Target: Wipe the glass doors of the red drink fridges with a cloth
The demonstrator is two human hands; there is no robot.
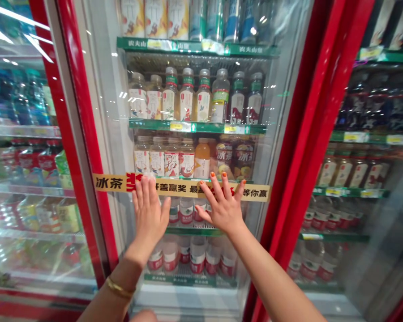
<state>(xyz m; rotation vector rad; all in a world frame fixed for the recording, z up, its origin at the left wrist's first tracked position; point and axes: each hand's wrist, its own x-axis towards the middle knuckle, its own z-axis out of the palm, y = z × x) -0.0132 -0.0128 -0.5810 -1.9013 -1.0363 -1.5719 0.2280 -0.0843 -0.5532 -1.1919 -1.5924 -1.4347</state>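
Observation:
My left hand lies flat against the glass door of a drinks fridge, fingers stretched upward and thumb apart. A small whitish patch shows at its fingertips; whether it is a cloth or glare I cannot tell. My right hand, with orange nails, is spread wide on the same glass. Both hands cover parts of a yellow strip sticker with black and red Chinese characters that runs across the door. Behind the glass, near my fingers, stand an orange drink bottle and several white-labelled bottles.
Red door frames border the glass on both sides. Green-edged shelves inside hold rows of bottles, with red-labelled water bottles at the bottom. More stocked fridge sections stand left and right, such as dark bottles at right.

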